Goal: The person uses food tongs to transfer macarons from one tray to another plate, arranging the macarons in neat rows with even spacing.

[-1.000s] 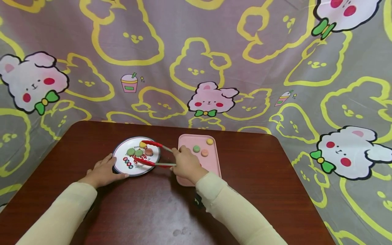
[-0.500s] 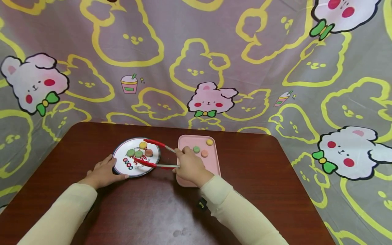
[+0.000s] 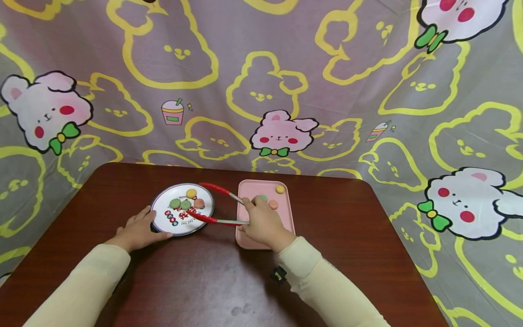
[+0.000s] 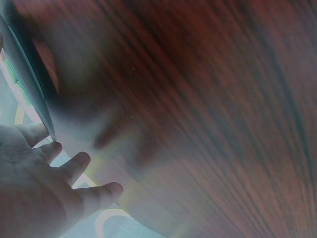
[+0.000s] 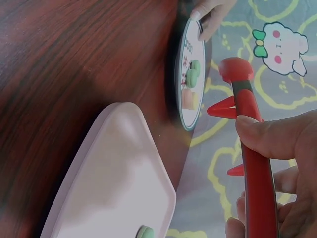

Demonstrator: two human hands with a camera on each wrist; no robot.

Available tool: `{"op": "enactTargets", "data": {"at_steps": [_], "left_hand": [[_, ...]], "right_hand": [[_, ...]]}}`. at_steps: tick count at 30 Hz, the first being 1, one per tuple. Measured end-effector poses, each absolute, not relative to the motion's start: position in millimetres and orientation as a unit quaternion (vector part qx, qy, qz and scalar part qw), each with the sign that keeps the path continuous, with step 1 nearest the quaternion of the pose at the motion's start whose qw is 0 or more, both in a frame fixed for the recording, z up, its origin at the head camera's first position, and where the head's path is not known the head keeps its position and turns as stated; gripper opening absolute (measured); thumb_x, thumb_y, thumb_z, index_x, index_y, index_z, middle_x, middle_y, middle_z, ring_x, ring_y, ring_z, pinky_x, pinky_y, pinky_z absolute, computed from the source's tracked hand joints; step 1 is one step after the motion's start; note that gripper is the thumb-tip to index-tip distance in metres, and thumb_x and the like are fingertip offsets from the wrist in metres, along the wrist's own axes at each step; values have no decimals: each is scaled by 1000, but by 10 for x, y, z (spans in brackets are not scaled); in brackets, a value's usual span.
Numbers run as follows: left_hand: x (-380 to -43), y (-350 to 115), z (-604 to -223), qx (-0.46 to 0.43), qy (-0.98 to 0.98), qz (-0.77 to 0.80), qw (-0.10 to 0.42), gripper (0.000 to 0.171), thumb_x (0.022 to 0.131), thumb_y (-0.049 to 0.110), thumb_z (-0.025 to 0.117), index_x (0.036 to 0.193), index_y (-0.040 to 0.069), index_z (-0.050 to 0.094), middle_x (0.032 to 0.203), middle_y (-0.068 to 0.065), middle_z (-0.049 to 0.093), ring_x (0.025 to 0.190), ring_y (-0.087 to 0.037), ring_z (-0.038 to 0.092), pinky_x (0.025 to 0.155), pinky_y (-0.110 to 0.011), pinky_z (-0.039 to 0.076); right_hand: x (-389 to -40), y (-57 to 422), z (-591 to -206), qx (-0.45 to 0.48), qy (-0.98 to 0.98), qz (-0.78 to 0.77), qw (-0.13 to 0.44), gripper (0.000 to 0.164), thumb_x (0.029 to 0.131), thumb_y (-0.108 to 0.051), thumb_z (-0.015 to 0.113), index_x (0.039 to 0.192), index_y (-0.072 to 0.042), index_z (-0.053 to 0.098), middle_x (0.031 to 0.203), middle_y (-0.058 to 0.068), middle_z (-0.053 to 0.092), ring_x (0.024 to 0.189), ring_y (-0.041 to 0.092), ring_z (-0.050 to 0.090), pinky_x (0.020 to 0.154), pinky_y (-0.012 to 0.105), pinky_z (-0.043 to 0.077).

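Since the earlier head frames the right hand (image 3: 264, 222) has slid right and a little down in the frame, now over the near left part of the tray (image 3: 286, 213); the tongs (image 3: 216, 206) went with it, tips pulled back from mid-plate to the plate's right edge. Left hand (image 3: 136, 229) and plate (image 3: 163, 204) unchanged.

Key relation: the cakes (image 3: 185, 203) on the plate lie left of the right hand, center-left of the head frame, just beyond the tong tips. The tongs' long axis runs roughly left-right, handle at the right hand, red tips pointing left toward the plate. The tips are spread apart, nothing between them; one arm sits over the plate's upper right rim, the other over its lower right. The right hand is the nearer working hand via the tongs; the left hand is beside the plate itself.

Right hand: fingers curled round the tong handle, thumb on top, as seen in the right wrist view (image 5: 257, 163). Forearm comes in from the lower right.

Left hand: fingers straight and relaxed, flat on the bench (image 3: 347, 236), fingertips touching the plate's lower left rim, also visible in the left wrist view (image 4: 49, 173). Holds nothing.

Three more cakes sit on the tray's far end, one partly hidden behind the right hand.
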State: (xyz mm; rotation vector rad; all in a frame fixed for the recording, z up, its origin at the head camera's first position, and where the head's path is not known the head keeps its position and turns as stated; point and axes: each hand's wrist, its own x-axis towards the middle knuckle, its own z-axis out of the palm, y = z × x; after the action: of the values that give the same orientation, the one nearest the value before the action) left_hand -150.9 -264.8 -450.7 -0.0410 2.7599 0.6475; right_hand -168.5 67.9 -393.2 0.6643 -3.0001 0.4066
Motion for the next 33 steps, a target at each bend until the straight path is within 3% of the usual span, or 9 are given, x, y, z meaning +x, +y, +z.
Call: {"op": "enactTargets", "data": {"at_steps": [6,13,16,23,33], "left_hand": [[-1514,-2649,-4507,-11,963,223,151,114,77,67,65,144,-15,23,150,-37,9,127,-64,14,92,-82,15],[-1517,-2653,-4512,-13,963,221,152,114,77,67,65,144,-15,23,150,-37,9,128,-63,14,92,-82,15],[-1514,-2652,-4510,-15,962,224,155,114,77,67,65,144,-15,22,150,-37,9,128,-63,13,93,-82,14],[-1517,-2650,-4515,-20,961,224,161,116,76,67,65,144,-15,21,150,-38,8,128,-63,12,94,-81,14],[-1528,-2649,-4517,-22,961,221,162,116,76,68,65,144,-15,21,150,-38,8,129,-62,12,94,-81,15]], "right_hand": [[-1654,769,-3893,202,-969,143,13,73,74,-31,83,137,-13,51,112,8,52,72,20,55,54,35,47],[-1637,860,-3889,199,-968,151,19,75,74,-29,84,138,-11,51,123,9,53,100,25,56,67,42,53],[-1625,896,-3894,201,-967,156,26,75,74,-28,84,139,-10,51,122,10,54,104,26,56,71,43,53],[-1597,982,-3889,201,-967,148,48,78,72,-30,85,139,-7,51,114,12,56,88,23,58,67,39,52],[-1575,1098,-3862,193,-969,141,55,79,71,-31,85,139,-10,50,109,10,54,79,19,54,55,39,49]]}}
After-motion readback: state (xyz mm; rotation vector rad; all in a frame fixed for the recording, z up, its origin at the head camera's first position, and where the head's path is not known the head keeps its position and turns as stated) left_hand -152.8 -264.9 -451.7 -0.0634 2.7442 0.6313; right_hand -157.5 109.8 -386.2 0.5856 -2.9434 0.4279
